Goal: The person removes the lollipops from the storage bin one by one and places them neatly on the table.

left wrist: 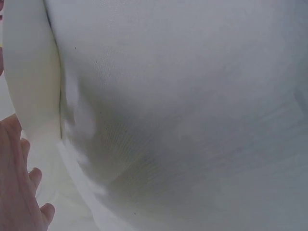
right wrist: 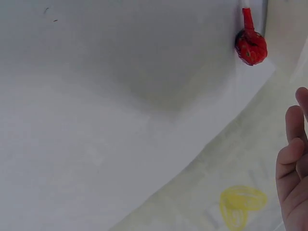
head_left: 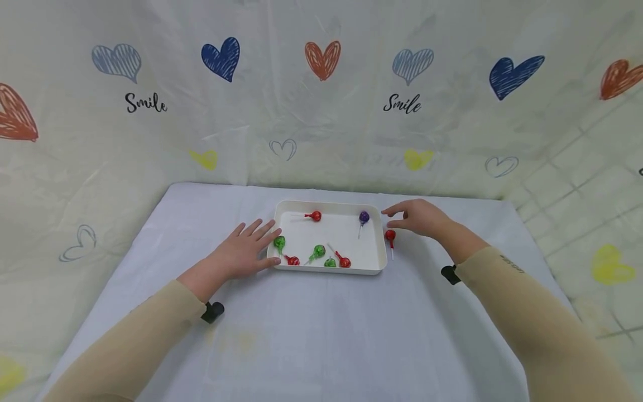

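A white tray (head_left: pixel 351 270) lies on the table with several wrapped lollipops in it. A purple lollipop (head_left: pixel 364 216) is at its far right and a red lollipop (head_left: pixel 316 216) at its far left; green lollipops (head_left: pixel 319 250) and other red ones are along the near side. My left hand (head_left: pixel 246 251) has its fingers spread at the tray's left edge, thumb by the near corner. Just outside the right edge lies another red lollipop (head_left: pixel 390 235), its stick toward me. Above it hovers my right hand (head_left: pixel 419 216), thumb and forefinger apart, holding nothing. The right wrist view shows that lollipop (right wrist: pixel 251 47) apart from the fingers.
A white cloth (head_left: pixel 311 335) covers the table. Behind it hangs a pale curtain (head_left: pixel 351 128) printed with hearts and the word "Smile". Small black devices are worn under the left wrist (head_left: pixel 213 311) and the right wrist (head_left: pixel 450 274).
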Tool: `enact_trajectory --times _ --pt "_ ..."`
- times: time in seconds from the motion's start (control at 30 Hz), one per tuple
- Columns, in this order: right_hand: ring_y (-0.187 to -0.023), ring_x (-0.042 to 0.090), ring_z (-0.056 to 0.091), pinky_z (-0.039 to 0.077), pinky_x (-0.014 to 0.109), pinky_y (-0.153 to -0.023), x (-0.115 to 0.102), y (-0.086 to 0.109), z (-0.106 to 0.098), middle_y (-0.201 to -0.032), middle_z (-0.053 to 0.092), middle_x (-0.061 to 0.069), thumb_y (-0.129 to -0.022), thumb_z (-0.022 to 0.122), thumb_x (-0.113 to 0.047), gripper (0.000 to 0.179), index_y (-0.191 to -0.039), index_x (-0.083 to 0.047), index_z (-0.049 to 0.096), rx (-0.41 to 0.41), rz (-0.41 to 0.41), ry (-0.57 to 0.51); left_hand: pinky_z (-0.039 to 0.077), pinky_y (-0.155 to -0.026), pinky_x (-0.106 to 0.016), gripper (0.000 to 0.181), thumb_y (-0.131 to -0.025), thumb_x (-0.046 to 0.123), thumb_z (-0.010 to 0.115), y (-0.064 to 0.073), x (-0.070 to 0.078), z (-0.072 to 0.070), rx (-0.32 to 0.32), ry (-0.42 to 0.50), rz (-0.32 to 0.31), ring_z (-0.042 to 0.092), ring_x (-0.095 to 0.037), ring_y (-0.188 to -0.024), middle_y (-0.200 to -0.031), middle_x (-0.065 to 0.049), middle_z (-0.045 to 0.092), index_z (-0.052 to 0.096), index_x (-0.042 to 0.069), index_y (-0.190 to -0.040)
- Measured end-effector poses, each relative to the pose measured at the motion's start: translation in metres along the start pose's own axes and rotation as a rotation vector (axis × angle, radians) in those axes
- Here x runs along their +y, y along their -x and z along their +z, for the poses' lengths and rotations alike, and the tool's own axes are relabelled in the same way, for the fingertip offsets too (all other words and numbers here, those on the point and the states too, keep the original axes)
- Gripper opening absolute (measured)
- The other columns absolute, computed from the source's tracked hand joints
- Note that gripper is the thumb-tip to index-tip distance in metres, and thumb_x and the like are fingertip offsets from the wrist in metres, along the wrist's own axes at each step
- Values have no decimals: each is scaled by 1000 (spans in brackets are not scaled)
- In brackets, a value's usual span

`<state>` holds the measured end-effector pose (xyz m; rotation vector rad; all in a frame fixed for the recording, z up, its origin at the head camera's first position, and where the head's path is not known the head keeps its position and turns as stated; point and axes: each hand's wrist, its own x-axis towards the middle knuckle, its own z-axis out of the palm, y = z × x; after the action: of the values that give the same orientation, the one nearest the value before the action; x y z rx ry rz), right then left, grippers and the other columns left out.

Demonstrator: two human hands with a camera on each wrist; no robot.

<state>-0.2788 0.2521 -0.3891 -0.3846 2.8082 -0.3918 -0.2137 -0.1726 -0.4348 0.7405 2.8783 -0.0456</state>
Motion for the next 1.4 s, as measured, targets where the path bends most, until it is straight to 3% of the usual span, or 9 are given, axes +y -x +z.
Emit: enact_trajectory --times 0.33,0.63,1.2,1.4 --pt "-94 21 53 48 35 -74 -19 -24 6 -126 58 -3 -83 66 -42 40 -122 -34 61 -28 -18 33 9 -112 -55 82 -82 75 33 -1 -2 9 -22 -7 -11 5 -28 -142 -156 4 4 11 32 -149" --pt "-117 26 49 44 48 -93 -28 -37 10 -126 58 -1 -85 65 -39 36 -121 -35 62 -43 -34 56 8 -112 -55 83 -81 77 30 -1 -4 11 1 -1 3 6 -28 -142 -156 4 5 12 32 -149" --pt "-114 22 53 45 44 -93 -35 -55 21 -125 59 -1 -87 63 -35 38 -125 -30 60 -46 -74 299 9 -112 -55 83 -81 76 30 -3 -5 8 8 -18 1 6 -27 -142 -156 4 5 12 32 -149" --pt "-109 21 54 45 43 -92 -37 -59 25 -124 60 1 -88 61 -34 36 -124 -29 60 -56 -74 303 8 -111 -55 84 -80 77 32 -6 -6 10 9 -9 -3 7 -28 -142 -156 3 6 13 32 -149"
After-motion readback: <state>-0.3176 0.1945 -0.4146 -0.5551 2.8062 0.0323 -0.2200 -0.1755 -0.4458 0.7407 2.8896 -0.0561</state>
